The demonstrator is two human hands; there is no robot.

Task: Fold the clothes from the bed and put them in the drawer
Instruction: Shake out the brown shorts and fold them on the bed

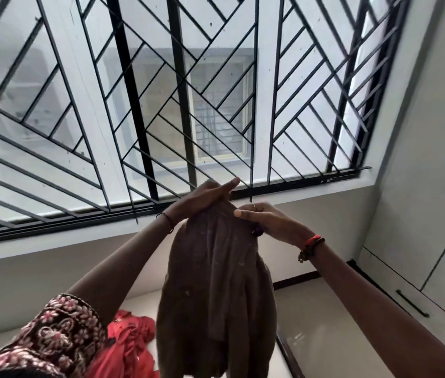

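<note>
Head view: my right hand (267, 223) grip pinches the top edge of the brown garment (215, 296). My left hand (205, 197) lies over that edge at 10 o'clock, fingers straight and thumb hidden, so I can't tell if it pinches. The cloth hangs limp toward 6: light, soft, best held at the shoulder seams. Red clothes (131, 339) sit at 7.

This is a room in a home: a wide window with a black metal grille (161, 105) looks onto a neighbouring building (215, 99), pale built-in wardrobe doors (434, 214) with a slim black handle (412, 303) line the right wall, and a crumpled red garment (131, 339) lies near the glossy floor (325, 336).
</note>
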